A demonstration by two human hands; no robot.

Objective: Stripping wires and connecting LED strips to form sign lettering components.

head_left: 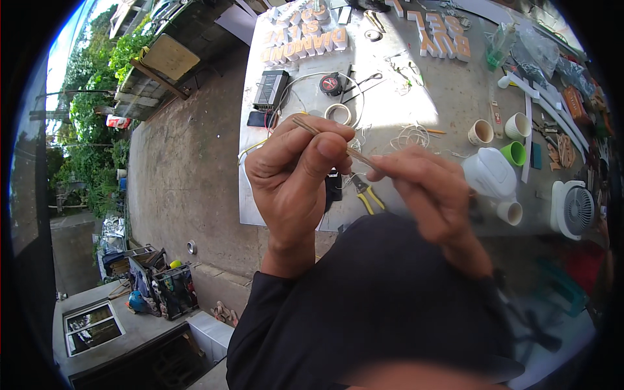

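Note:
Above the table's near edge, both my hands are raised and hold a thin bundle of beige strands (362, 156), which looks like wire. My left hand (289, 172) pinches it between thumb and fingers, and one end (305, 125) sticks out past the thumb. My right hand (432, 192), blurred by motion, has its fingertips closed on the other part. Below and between the hands, cutting pliers with yellow handles (369, 197) lie on the table. A roll of tape (338, 114) sits just beyond my left hand, and loose white wire (411, 136) lies in coils beyond my right.
Block letters (305, 44) stand at the table's far side. A black power supply box (270, 90), a phone (261, 119) and a tape measure (330, 84) lie at the left. Cups (481, 132), a white jug (484, 170) and a white fan (576, 209) stand at the right.

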